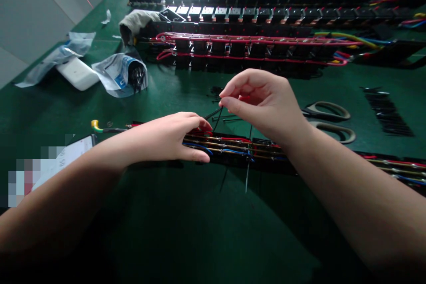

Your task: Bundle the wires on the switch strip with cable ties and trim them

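Observation:
A long black strip with red, blue and brass-coloured wires lies across the table in front of me. My left hand spans this strip, its fingers curled over the far edge and its thumb along the near edge. Above the strip, my right hand pinches the upper end of a thin black cable tie between thumb and forefinger. The tie's lower end goes down behind the strip. Another cable tie sticks out from the strip's near side. More loose black ties lie beyond my hands.
Scissors lie beside my right wrist, with a row of black ties farther right. An opened bag of ties, a white box and a phone are at left. Several similar wired assemblies fill the back.

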Demonstrator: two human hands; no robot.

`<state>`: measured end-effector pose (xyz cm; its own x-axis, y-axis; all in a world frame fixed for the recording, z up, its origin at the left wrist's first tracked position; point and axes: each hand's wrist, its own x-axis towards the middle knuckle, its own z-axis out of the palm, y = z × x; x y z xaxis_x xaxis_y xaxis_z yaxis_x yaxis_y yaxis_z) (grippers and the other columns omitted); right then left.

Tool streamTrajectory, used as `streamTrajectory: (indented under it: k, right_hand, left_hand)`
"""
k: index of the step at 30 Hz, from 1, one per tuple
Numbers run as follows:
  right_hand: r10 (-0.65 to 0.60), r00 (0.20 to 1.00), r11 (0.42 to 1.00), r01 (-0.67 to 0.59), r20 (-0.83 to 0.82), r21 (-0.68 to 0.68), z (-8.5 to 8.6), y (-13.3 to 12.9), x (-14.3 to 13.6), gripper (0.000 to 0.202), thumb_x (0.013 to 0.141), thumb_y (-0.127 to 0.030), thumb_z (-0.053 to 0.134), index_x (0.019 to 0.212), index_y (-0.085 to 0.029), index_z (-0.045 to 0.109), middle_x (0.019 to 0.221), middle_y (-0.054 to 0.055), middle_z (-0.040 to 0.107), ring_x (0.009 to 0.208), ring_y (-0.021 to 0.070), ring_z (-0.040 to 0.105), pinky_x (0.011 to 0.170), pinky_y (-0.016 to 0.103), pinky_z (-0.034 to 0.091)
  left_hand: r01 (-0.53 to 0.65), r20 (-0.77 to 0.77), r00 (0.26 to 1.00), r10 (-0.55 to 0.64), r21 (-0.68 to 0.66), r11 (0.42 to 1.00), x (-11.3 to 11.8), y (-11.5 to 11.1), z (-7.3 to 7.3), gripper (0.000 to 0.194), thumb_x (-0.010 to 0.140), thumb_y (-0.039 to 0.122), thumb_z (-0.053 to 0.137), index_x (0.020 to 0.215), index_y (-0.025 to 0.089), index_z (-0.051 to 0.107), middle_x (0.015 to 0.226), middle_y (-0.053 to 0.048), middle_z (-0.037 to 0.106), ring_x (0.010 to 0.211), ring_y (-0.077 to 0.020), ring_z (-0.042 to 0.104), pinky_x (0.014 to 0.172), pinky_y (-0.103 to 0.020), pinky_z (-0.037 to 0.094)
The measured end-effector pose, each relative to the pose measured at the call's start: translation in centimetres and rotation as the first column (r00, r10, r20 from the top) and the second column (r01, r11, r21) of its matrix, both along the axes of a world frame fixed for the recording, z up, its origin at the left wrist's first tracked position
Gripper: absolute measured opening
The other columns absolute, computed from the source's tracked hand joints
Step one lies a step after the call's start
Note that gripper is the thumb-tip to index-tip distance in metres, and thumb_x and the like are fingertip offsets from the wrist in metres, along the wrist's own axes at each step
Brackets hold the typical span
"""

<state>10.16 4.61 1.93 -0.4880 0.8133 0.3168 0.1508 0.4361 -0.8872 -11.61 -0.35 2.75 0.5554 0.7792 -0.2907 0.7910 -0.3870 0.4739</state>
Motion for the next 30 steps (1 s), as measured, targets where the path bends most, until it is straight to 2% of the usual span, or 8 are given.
streamTrajectory:
  k: [4,8,12,15,17,22,26,30]
  right_hand:
    - [0.042,0.998,0.999,-0.043,0.043,0.019,0.1,-0.1,0.1,0.009,0.083,-0.027,0.07,0.088,-0.02,0.067,0.087,0.002,0.069,0.077,0.0144,0.065,0.067,0.029,0.053]
    - [0.129,0.968,0.964,-0.173,0.215,0.201,0.6,-0.8,0.5,0.004,0.087,-0.024,0.065,0.088,-0.021,0.068,0.088,0.001,0.071,0.078,0.0141,0.065,0.07,0.028,0.052]
    - [0.26,0.874,0.824,-0.423,0.411,0.377,1.2,-1.9,0.8,0.012,0.092,-0.017,0.057,0.089,-0.019,0.069,0.089,0.004,0.072,0.081,0.0142,0.064,0.073,0.027,0.048]
    - [0.292,0.813,0.718,-0.534,0.503,0.446,1.5,-2.7,0.6,0.017,0.095,-0.018,0.053,0.088,-0.017,0.068,0.089,0.006,0.072,0.082,0.0145,0.063,0.073,0.027,0.046]
    - [0.31,0.777,0.679,-0.584,0.548,0.444,1.7,-3.1,0.4,0.018,0.096,-0.017,0.052,0.087,-0.016,0.067,0.087,0.005,0.071,0.081,0.0142,0.061,0.074,0.026,0.045]
    - [0.352,0.756,0.698,-0.605,0.552,0.382,2.0,-3.5,0.1,0.015,0.094,-0.016,0.054,0.093,-0.017,0.069,0.086,0.004,0.07,0.081,0.0139,0.06,0.076,0.025,0.045]
    - [0.341,0.766,0.719,-0.586,0.546,0.373,1.4,-3.2,0.3,0.017,0.094,-0.017,0.054,0.086,-0.017,0.069,0.084,0.004,0.069,0.082,0.0141,0.06,0.075,0.024,0.044]
    - [0.329,0.76,0.71,-0.59,0.561,0.384,0.8,-2.8,0.3,0.017,0.093,-0.016,0.055,0.084,-0.015,0.069,0.084,0.005,0.069,0.081,0.0136,0.06,0.073,0.024,0.044]
  left_hand:
    - [-0.05,0.083,0.995,0.054,-0.058,0.997,-0.2,0.4,0.2,0.045,0.085,0.047,0.068,0.122,0.021,0.063,0.122,-0.003,0.068,0.11,-0.0186,0.064,0.095,-0.028,0.048]
    - [-0.107,0.165,0.977,0.133,-0.158,0.982,-0.3,0.6,0.5,0.039,0.094,0.05,0.052,0.119,0.023,0.064,0.113,0.001,0.071,0.1,-0.0167,0.066,0.086,-0.025,0.05]
    - [-0.159,0.196,0.964,0.179,-0.115,0.981,-0.2,0.7,0.5,0.042,0.099,0.05,0.036,0.109,0.022,0.066,0.106,0.002,0.072,0.099,-0.0171,0.065,0.084,-0.024,0.049]
    - [-0.2,0.164,0.964,0.211,-0.081,0.976,0.2,0.7,0.4,0.039,0.099,0.048,0.038,0.108,0.022,0.066,0.107,0.002,0.072,0.098,-0.017,0.065,0.084,-0.025,0.048]
    - [-0.218,0.142,0.963,0.227,-0.079,0.973,0.4,0.6,0.4,0.037,0.098,0.045,0.04,0.108,0.023,0.067,0.105,0.002,0.073,0.095,-0.0168,0.065,0.081,-0.025,0.048]
    - [-0.212,0.13,0.967,0.218,-0.058,0.976,0.6,0.6,0.4,0.033,0.096,0.04,0.042,0.103,0.022,0.068,0.101,0.001,0.074,0.092,-0.0162,0.066,0.078,-0.025,0.048]
    - [-0.204,0.104,0.973,0.207,-0.038,0.978,0.7,0.6,0.3,0.033,0.094,0.037,0.041,0.1,0.021,0.069,0.099,0.001,0.075,0.09,-0.0165,0.066,0.077,-0.025,0.047]
    - [-0.209,0.097,0.972,0.215,-0.068,0.976,0.8,0.6,0.1,0.035,0.095,0.036,0.04,0.105,0.021,0.069,0.106,0.0,0.075,0.097,-0.0185,0.066,0.082,-0.027,0.047]
